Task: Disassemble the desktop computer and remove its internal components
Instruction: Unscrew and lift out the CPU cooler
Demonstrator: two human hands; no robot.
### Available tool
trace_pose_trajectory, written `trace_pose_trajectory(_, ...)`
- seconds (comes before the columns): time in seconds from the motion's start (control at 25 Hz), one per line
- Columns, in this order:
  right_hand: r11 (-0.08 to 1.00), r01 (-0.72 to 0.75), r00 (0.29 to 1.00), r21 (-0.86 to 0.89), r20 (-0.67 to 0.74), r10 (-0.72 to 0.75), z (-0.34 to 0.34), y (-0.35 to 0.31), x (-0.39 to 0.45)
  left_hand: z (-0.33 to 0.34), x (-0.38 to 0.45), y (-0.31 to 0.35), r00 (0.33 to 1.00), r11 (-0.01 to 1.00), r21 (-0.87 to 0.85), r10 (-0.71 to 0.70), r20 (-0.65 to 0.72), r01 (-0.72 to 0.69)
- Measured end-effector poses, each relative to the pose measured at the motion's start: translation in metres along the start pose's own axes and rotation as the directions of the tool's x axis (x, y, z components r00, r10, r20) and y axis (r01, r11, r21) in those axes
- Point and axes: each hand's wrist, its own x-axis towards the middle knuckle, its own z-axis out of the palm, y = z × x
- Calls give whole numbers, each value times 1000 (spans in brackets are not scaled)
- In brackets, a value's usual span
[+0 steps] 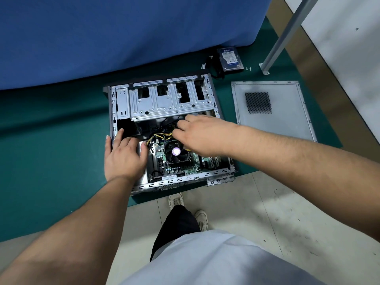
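1. Lay open on a green mat [51,140]: desktop computer case [164,128], motherboard [178,167] and CPU fan [176,153] exposed.
2. Rested flat on the silver power supply [141,147], fingers straight: left hand [123,155].
3. Reached over the fan into yellow-and-black cables [158,137]: right hand [197,134], fingers curled, hold unclear.
4. Crowded above the cables: drive cage [170,101].
5. Lay apart on the mat: side panel [273,110], hard drive [230,58], loose screws [248,68].

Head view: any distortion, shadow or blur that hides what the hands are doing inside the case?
Head view: wide-angle bending curves the blue cloth edge; the computer case interior is shadowed around the cables; right hand slightly soft, its fingertips hidden; left hand sharp.
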Motion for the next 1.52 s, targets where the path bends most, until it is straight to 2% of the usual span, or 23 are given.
trace_pose_trajectory(0.04,999,30,999,38,42,-31,-4,5,-1,0,0,0,1000,1000,1,-1,5,1)
trace_pose_trajectory(0.12,993,-19,999,113,53,13,-5,9,-2,0,0,0,1000,1000,-1,-1,9,2)
trace_pose_trajectory(0.24,959,-277,961,55,-9,278,1,4,1,-1,0,0,1000,1000,-5,-2,11,2)
trace_pose_trajectory(0.28,953,-302,952,6,-42,302,3,3,2,-1,0,1,1000,1000,-5,-1,12,1)
trace_pose_trajectory(0.36,978,-207,977,1,-47,207,5,8,4,-2,0,1,1000,1000,-2,-1,12,1)
trace_pose_trajectory(0.44,992,-78,995,99,64,72,3,18,2,-2,0,0,1000,1000,1,0,15,0)
trace_pose_trajectory(0.52,987,-40,992,155,127,20,1,29,-1,-3,0,1,1000,1000,-1,0,20,0)
trace_pose_trajectory(0.68,970,-56,998,238,50,46,12,28,-7,-4,0,2,1000,1000,-2,-2,23,2)
trace_pose_trajectory(0.76,939,-113,991,324,-31,130,23,22,-8,-4,0,2,1000,1000,-3,-1,24,1)
trace_pose_trajectory(0.92,779,-197,903,595,-199,380,46,12,-11,-4,0,2,1000,1000,-1,-5,30,5)
trace_pose_trajectory(1.04,638,-230,812,735,-216,542,62,6,-16,-4,1,2,999,1000,-3,-10,31,10)
trace_pose_trajectory(1.28,589,-252,782,768,-197,591,62,18,-12,-3,1,1,999,1000,-7,-13,39,13)
trace_pose_trajectory(1.44,549,-202,721,811,-256,644,50,26,-1,-5,1,2,999,1000,-12,-15,35,15)
trace_pose_trajectory(1.52,533,-174,716,828,-264,646,48,24,9,-5,1,2,999,1000,-10,-18,40,19)
